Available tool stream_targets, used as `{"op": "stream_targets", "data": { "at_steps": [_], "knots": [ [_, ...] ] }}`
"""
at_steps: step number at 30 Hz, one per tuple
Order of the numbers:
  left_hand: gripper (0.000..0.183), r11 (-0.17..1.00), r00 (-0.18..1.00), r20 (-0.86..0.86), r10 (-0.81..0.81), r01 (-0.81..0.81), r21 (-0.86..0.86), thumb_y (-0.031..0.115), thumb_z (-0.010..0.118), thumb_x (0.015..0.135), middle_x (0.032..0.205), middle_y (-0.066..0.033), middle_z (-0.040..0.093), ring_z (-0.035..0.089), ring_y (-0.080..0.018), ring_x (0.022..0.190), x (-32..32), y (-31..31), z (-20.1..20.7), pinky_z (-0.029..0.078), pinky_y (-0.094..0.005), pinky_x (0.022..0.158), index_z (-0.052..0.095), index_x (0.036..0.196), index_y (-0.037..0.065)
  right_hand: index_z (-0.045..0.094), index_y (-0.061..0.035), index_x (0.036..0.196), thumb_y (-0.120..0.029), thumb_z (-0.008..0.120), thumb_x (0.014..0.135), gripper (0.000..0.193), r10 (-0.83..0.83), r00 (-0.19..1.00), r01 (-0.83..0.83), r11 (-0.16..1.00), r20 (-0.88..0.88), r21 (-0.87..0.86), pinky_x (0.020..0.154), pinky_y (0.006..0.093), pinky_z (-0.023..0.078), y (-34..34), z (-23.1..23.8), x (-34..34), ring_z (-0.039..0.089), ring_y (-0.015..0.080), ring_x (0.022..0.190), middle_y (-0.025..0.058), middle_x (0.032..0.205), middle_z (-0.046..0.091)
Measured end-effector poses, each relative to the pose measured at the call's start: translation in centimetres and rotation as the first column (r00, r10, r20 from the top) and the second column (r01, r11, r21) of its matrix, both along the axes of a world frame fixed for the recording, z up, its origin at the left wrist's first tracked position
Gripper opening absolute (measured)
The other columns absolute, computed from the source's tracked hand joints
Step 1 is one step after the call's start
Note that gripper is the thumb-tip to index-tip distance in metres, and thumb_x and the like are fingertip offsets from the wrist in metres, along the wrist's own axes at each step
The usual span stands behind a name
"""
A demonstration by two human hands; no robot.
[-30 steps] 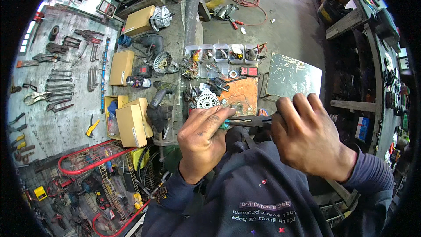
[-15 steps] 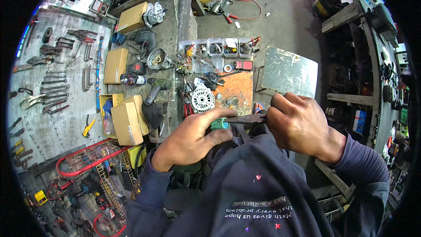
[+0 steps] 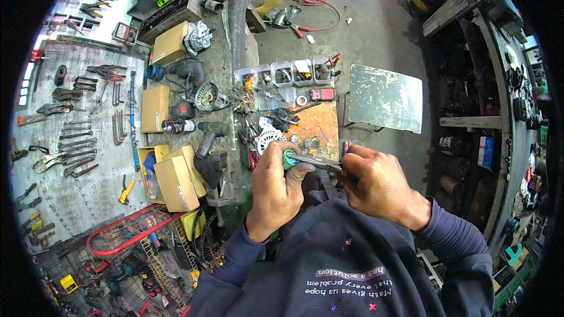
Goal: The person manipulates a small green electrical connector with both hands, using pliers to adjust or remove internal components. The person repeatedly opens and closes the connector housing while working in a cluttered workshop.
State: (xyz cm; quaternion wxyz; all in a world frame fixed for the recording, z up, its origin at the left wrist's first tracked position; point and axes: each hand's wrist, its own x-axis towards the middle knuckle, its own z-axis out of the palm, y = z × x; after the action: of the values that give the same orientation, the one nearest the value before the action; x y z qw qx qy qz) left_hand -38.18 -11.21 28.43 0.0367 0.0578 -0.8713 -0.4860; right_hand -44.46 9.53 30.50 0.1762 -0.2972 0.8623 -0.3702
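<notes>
My left hand (image 3: 275, 186) is closed around a small green plastic connector (image 3: 289, 159), pinched between thumb and fingers. In my right hand (image 3: 383, 186) is a pair of needle-nose pliers (image 3: 316, 161), its handles mostly hidden by the fist. The long jaws point left and reach the connector's face; whether they grip anything inside cannot be made out. Both hands are held in front of my chest, above the near edge of the bench. Just beyond the left hand lies a silver slotted alternator housing (image 3: 269, 137), partly covered by that hand.
Clear plastic bins (image 3: 282, 73) of small parts line the bench's far side, near a red box-shaped item (image 3: 322, 94). Cardboard boxes (image 3: 155, 108) and a cordless drill (image 3: 210, 137) are at left. A stool (image 3: 386, 98) stands right of the bench, shelves (image 3: 470, 122) farther right.
Both hands have shifted, the left one turning more upright around the connector and the right one moving left and lower. The pliers' jaws still meet the connector. The view has tilted slightly.
</notes>
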Motion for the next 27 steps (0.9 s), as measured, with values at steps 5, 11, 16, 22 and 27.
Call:
{"op": "stream_targets", "data": {
  "at_steps": [5,11,16,22,27],
  "knots": [
    [0.048,0.999,0.998,-0.049,0.048,-0.048,0.009,0.044,0.069,0.096,0.094,-0.0173,0.063,0.064,-0.0378,0.084,0.0,-0.1,0.1,0.051,-0.0426,0.076,0.056,0.108,-0.002,0.065,-0.003,0.087,-0.013,0.071,0.078,0.015,0.002,0.997,-0.008,0.997,0.076,0.074,0.073,0.0519,0.057,-0.5,0.6,0.1,0.068,0.0419,0.083,0.0172,0.09,0.065],
    [0.048,0.997,0.992,-0.098,0.082,-0.081,0.012,0.043,0.07,0.096,0.097,-0.0173,0.065,0.066,-0.0359,0.085,0.3,-0.3,-0.2,0.051,-0.0415,0.075,0.057,0.108,-0.001,0.061,0.0016,0.08,-0.003,0.076,0.076,0.016,-0.057,0.997,0.059,0.997,0.043,-0.047,0.064,0.0499,0.051,-1.3,0.1,0.5,0.063,0.0446,0.075,0.0203,0.081,0.06],
    [0.046,0.971,0.965,-0.111,0.239,-0.236,0.036,0.04,0.072,0.097,0.095,-0.0169,0.065,0.065,-0.0329,0.082,1.0,0.8,-0.4,0.051,-0.0403,0.074,0.056,0.109,-0.001,0.062,0.0011,0.081,-0.006,0.075,0.081,0.016,-0.122,0.988,0.131,0.987,0.098,-0.091,0.064,0.0499,0.049,-2.1,-0.3,1.3,0.062,0.0446,0.075,0.0204,0.081,0.06],
    [0.042,0.968,0.934,-0.273,0.231,-0.19,0.166,0.035,0.075,0.096,0.096,-0.0139,0.062,0.061,-0.0311,0.082,0.9,0.9,-0.7,0.049,-0.0394,0.078,0.056,0.109,-0.001,0.059,-0.001,0.08,-0.014,0.074,0.086,0.021,-0.15,0.985,0.159,0.982,0.091,-0.099,0.063,0.0515,0.051,-2.2,1.1,1.9,0.062,0.0434,0.072,0.0183,0.08,0.059],
    [0.047,0.988,0.94,-0.325,0.101,-0.058,0.141,0.039,0.075,0.093,0.101,-0.0132,0.06,0.056,-0.0289,0.09,1.2,-1.0,-0.1,0.046,-0.0396,0.084,0.057,0.111,0.0,0.062,-0.003,0.091,-0.016,0.074,0.081,0.02,0.013,0.973,0.016,0.992,-0.232,0.123,0.076,0.0463,0.049,-0.1,4.0,1.7,0.059,0.0351,0.089,0.0181,0.108,0.06]
  ]
}}
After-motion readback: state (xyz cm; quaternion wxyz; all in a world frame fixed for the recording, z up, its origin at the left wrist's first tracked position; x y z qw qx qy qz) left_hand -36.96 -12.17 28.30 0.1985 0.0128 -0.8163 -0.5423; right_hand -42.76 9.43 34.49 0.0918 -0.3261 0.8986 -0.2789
